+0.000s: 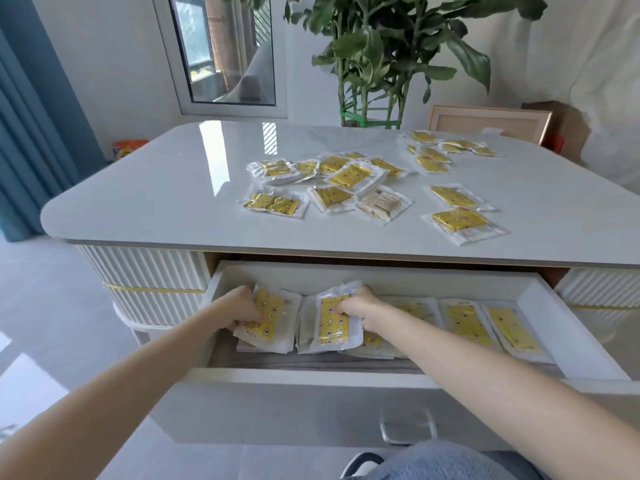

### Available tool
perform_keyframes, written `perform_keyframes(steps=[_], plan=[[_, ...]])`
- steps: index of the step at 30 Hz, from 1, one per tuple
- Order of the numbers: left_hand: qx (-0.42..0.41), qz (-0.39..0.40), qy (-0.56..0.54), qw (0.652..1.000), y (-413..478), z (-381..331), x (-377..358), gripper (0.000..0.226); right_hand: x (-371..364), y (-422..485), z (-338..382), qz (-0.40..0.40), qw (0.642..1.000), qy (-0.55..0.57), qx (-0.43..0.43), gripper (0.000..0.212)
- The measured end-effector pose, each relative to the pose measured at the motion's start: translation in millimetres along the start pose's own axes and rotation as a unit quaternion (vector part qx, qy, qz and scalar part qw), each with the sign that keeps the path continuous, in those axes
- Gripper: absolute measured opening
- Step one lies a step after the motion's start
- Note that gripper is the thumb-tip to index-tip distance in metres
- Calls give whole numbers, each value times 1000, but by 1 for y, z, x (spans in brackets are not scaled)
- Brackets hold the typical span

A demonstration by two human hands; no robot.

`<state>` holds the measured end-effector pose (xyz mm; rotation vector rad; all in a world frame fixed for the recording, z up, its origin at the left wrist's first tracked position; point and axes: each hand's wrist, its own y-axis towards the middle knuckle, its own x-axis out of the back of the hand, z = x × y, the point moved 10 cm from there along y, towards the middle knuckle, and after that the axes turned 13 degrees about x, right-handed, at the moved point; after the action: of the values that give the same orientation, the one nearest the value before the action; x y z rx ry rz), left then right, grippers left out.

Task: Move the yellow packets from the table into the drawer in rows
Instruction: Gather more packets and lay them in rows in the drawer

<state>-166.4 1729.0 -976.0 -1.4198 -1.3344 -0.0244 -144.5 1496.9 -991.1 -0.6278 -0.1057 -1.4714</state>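
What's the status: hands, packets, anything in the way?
Left hand grips a packet stack in the drawer; right hand grips the next stack. Many packets left on the table. Nothing in the way.

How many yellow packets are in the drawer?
5 yellow packets on top in the white drawer: one in the left hand, one in the right hand, one beside that wrist, two farther right. More hide beneath.

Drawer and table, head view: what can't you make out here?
- Stack depth in the drawer: head view, left hand and right hand cover the packets.
- Drawer floor near front: head view, hidden by front wall.
- Packet print: head view, too small.
- Table right end: head view, cut off by frame edge.
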Motion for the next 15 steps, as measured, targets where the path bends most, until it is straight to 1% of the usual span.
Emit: perform_keyframes(steps=[1, 3, 5, 7, 10, 12, 13, 15], plan=[[-24, -49, 86, 995, -3, -5, 4, 33, 1, 3, 0, -1, 1000, -25, 10, 52], [-67, -138, 224, 962, -11, -17, 8, 53, 4, 5, 1, -8, 996, -83, 24, 51], [-90, -180, 278, 939, -10, -22, 8, 69, 8, 5, 3, -15, 991, -126, 33, 49], [-88, -191, 297, 931, -7, -23, 6, 77, 11, 4, 6, -20, 984, -168, 46, 43], [-82, -215, 303, 925, -12, -27, 5, 75, 13, 3, 7, -6, 981, -186, 55, 28], [-125, -225, 311, 915, -19, -36, 3, 68, 13, 5, 2, -1, 988, -146, 45, 21], [-154, -211, 316, 912, -20, -40, -2, 67, 11, 6, 0, 0, 994, -107, 35, 21], [-189, -144, 340, 910, -16, -36, -17, 77, 10, 6, -3, 5, 999, -30, 15, 30]])
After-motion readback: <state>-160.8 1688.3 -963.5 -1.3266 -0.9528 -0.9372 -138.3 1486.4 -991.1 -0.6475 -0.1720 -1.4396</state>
